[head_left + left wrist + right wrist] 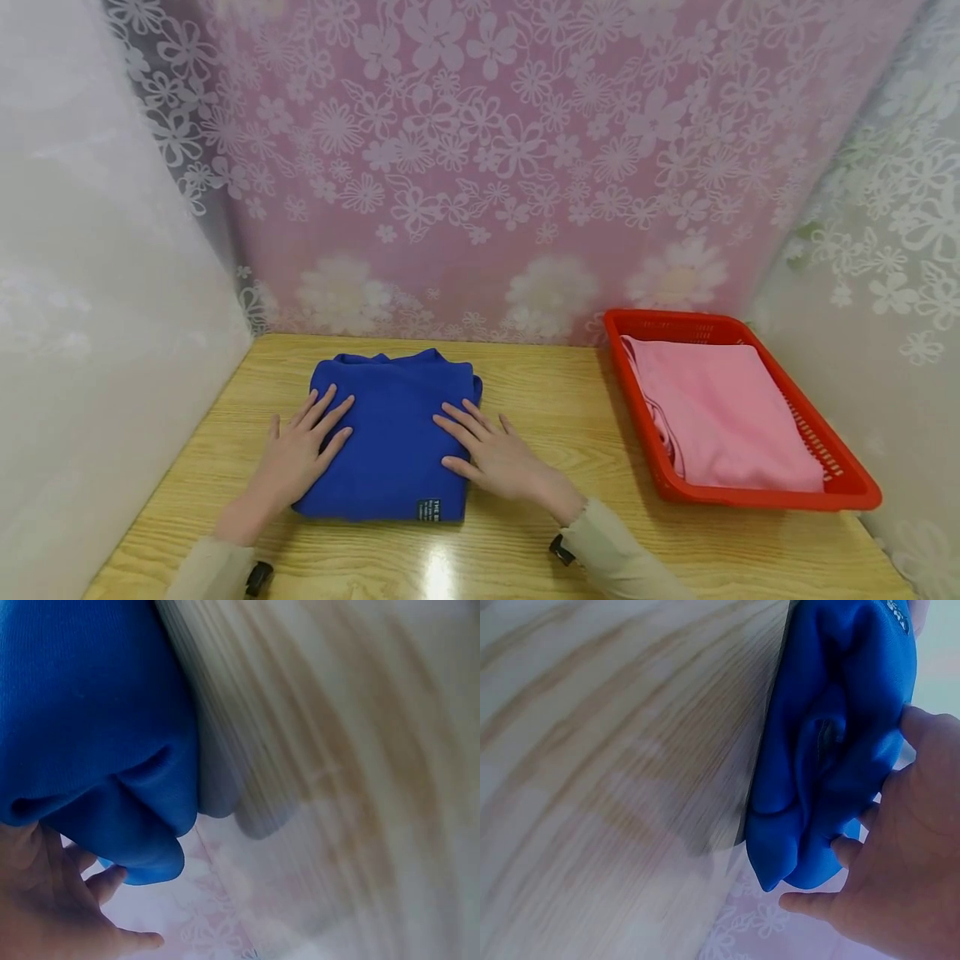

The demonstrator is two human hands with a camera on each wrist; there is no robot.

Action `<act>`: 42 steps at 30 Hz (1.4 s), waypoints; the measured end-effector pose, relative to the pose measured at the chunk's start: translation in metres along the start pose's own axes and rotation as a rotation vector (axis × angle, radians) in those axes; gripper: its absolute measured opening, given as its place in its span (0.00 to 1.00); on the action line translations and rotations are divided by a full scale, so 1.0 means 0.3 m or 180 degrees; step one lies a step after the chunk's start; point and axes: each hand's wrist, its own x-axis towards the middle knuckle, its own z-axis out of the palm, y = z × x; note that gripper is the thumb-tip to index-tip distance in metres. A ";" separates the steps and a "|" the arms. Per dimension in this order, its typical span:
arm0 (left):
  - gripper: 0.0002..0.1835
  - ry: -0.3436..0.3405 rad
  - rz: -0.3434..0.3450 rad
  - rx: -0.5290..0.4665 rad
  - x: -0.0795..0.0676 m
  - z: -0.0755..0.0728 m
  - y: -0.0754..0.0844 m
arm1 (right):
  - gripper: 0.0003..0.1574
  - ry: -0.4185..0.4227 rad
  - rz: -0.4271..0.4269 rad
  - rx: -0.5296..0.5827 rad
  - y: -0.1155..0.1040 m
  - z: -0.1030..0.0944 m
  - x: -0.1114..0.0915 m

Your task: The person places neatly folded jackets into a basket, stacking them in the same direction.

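A blue folded garment (pixel 393 437) lies on the wooden table, with a small dark label (pixel 430 509) at its front right corner. My left hand (pixel 296 454) rests with spread fingers on its left side. On the right side my right hand (pixel 502 462) lies with its fingers spread over the top. Seen from the left wrist, the blue cloth (pixel 97 697) bulges in rounded folds beside the hand (pixel 52 900). In the right wrist view, stacked layers of the cloth (pixel 817 765) show at the side, and the hand (pixel 900 847) reaches along their top.
A red plastic basket (pixel 847 475) stands at the right of the table (pixel 555 383), holding a folded pink cloth (pixel 727 417). Behind the table hangs a pink flowered curtain (pixel 465 167), and pale sheets (pixel 112 292) close off both sides.
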 end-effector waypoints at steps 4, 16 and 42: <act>0.30 0.0054 0.0063 0.0004 0.006 0.012 0.019 | 0.40 0.0014 0.0027 0.0021 0.008 -0.008 -0.021; 0.30 0.0040 0.0110 -0.0074 0.030 0.052 0.091 | 0.40 0.0119 0.0141 0.0072 0.050 -0.009 -0.100; 0.28 0.0105 0.0171 -0.0127 0.061 0.102 0.272 | 0.41 0.0316 0.0298 0.0464 0.135 -0.047 -0.252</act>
